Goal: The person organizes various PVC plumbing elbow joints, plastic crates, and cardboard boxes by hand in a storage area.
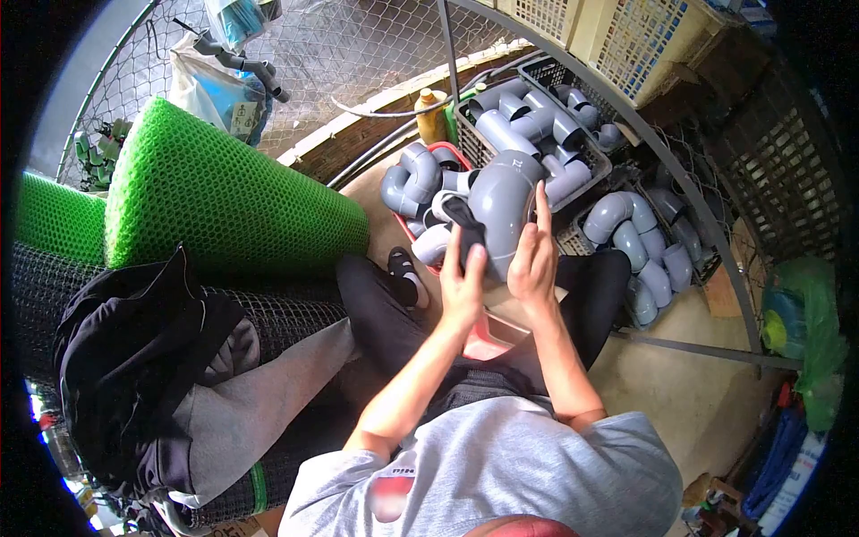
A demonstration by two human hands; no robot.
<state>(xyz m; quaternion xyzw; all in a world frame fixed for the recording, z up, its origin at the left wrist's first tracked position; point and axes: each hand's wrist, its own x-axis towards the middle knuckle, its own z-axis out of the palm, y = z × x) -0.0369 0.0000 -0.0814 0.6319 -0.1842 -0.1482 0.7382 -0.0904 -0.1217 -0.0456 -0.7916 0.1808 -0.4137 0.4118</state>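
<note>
A large grey plastic pipe elbow [499, 204] is held up in front of me between both hands. My left hand [462, 282] is closed on a black cloth [466, 225], which lies against the elbow's left side. On the other side my right hand [534, 264] supports the elbow, with its palm against the lower right and the index finger stretched upward. Part of the elbow's lower end is hidden by the hands. Just behind it stands a red basket [458, 154] with several grey pipe fittings [419, 176].
Black crates [595, 166] of grey fittings stand ahead and to the right. Rolls of green plastic mesh [237, 192] lie to the left, near a dark jacket [125, 358]. A yellow bottle [430, 115] stands by the wire fence [313, 63]. A metal bar [707, 349] crosses at right.
</note>
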